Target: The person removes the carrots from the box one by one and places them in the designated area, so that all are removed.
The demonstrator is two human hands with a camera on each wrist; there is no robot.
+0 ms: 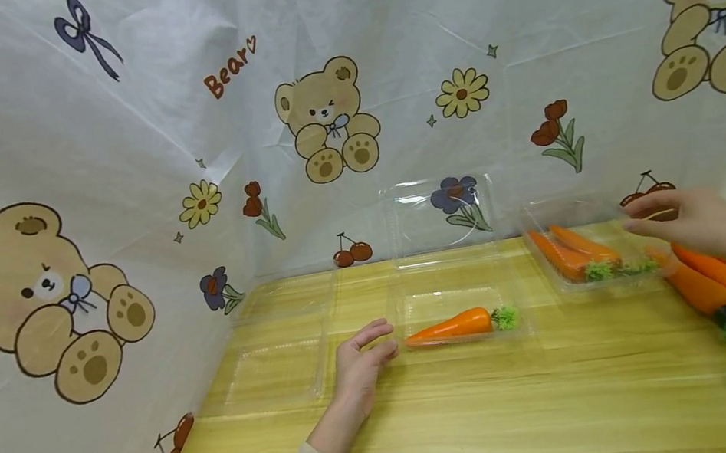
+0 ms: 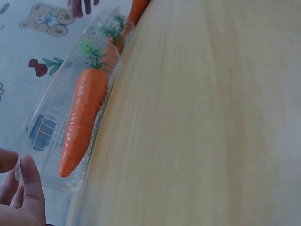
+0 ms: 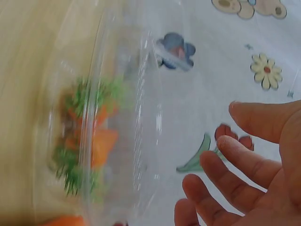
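My left hand (image 1: 363, 366) is at the left side of an open clear plastic container (image 1: 521, 312), its thumb and forefinger slightly apart at the rim. Inside lies one orange carrot (image 1: 454, 327) with green leaves, its tip toward that hand; the lid (image 1: 402, 209) stands up at the back. In the left wrist view the fingertips (image 2: 30, 174) are right at the container's corner. My right hand (image 1: 671, 218) hovers empty beside another clear container (image 1: 535, 211), its fingers spread apart in the right wrist view. Two carrots (image 1: 569, 253) lie in that container, their leafy ends (image 3: 70, 165) toward the front right.
Several loose carrots (image 1: 698, 284) lie on the wooden table (image 1: 500, 408) at the right, partly hidden by my right forearm. A third clear container (image 1: 272, 375) is at the left. White cloth (image 1: 389, 14) printed with bears hangs behind and to the side.
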